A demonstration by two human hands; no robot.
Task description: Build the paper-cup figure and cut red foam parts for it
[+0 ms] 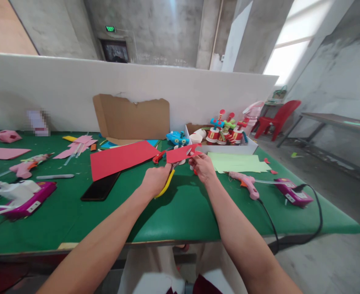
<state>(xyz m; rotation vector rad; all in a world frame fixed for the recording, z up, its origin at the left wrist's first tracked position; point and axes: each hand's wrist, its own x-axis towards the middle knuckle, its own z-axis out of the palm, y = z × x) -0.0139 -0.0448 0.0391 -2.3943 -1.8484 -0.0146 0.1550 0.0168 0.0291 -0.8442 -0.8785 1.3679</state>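
My left hand (157, 179) is closed around the yellow handles of a pair of scissors (167, 184). The scissors' blades meet a small piece of red paper (177, 154) above the table. At the right end of that piece, my right hand (203, 166) pinches the paper between thumb and fingers. A cut shows in the paper near the right fingertips. To the left, a larger red sheet (121, 159) lies partly over a black phone (100, 188). Behind my hands sits a blue paper figure (177, 138) with eyes and a spring.
A white box (235, 148) holds several cup figures. Pale green sheets (238, 162) lie in front of it. Pink glue guns lie at right (245, 182) and left (27, 166), near purple power strips (293, 192). A brown cardboard piece (132, 116) leans on the white partition.
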